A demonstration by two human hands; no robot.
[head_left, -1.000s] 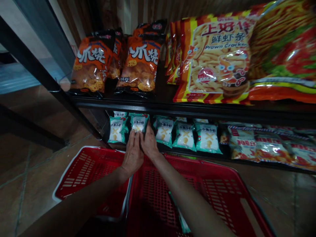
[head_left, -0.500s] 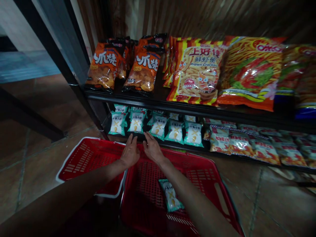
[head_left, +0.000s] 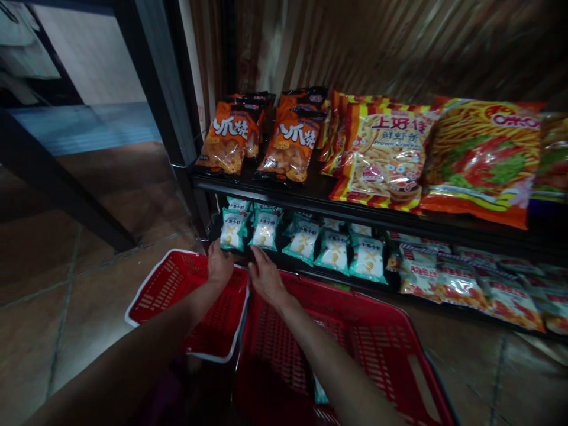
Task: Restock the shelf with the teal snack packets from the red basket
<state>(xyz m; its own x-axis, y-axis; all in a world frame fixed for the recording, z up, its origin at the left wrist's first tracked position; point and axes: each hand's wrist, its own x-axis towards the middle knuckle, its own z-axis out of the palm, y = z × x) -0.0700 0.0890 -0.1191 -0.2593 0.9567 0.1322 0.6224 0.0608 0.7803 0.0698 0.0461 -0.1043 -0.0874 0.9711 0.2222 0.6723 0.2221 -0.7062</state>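
My left hand (head_left: pixel 220 264) reaches over the smaller red basket (head_left: pixel 153 287), close below the leftmost teal-and-white snack bag (head_left: pixel 232 231) on the bottom shelf. Its fingers are apart and I see nothing in them. My right hand (head_left: pixel 267 279) is stretched out flat at the shelf's front edge, just under the second teal-and-white snack bag (head_left: pixel 265 229), also holding nothing. Below my right arm lies the larger red basket (head_left: pixel 381 337). Inside it, one teal snack bag (head_left: pixel 320 390) shows only in part, as my forearm covers the rest.
Orange snack bags (head_left: pixel 226 139), prawn cracker bags (head_left: pixel 390 151) and a big orange noodle-snack bag (head_left: pixel 486 154) stand on the upper shelf. White-and-red bags (head_left: pixel 461 278) line the lower shelf at right. A dark shelf post (head_left: pixel 164 77) rises at left, above the tiled floor (head_left: pixel 102 302).
My hands have moved apart, the left one shifting toward the leftmost teal bag. The view has turned left, so shelf and baskets sit farther right. My forearm now covers most of the bag in the basket.
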